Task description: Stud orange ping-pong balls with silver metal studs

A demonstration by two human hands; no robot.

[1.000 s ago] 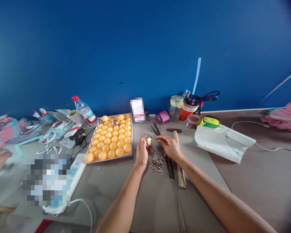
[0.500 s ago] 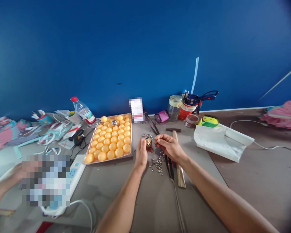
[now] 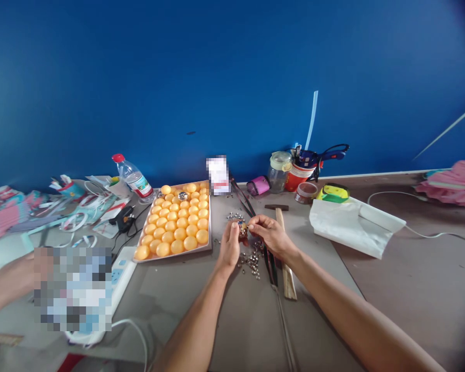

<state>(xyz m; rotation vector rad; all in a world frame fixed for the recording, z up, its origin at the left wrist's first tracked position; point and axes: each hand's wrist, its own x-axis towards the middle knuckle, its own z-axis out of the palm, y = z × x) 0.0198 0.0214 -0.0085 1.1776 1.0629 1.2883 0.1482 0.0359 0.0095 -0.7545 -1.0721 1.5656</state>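
My left hand (image 3: pixel 229 246) is closed round a small orange ball partly covered in shiny studs (image 3: pixel 241 228), held just above the table. My right hand (image 3: pixel 270 233) pinches something tiny against that ball; I cannot make out what. A loose heap of silver studs (image 3: pixel 251 260) lies on the table right below both hands, and a few more studs (image 3: pixel 234 215) lie just beyond them.
A tray of several orange balls (image 3: pixel 177 222) sits to the left. A hammer (image 3: pixel 283 243) and dark rods (image 3: pixel 272 263) lie to the right, then white paper (image 3: pixel 352 222). Water bottle (image 3: pixel 134 179), cups (image 3: pixel 300 173) and a jar (image 3: pixel 279 169) line the blue wall. Another person's arm (image 3: pixel 8 284) reaches in at far left.
My right hand has moved in from beside the ball until its pinched fingertips touch it. My left hand dipped a little with the ball. The other person's arm shifted at far left.
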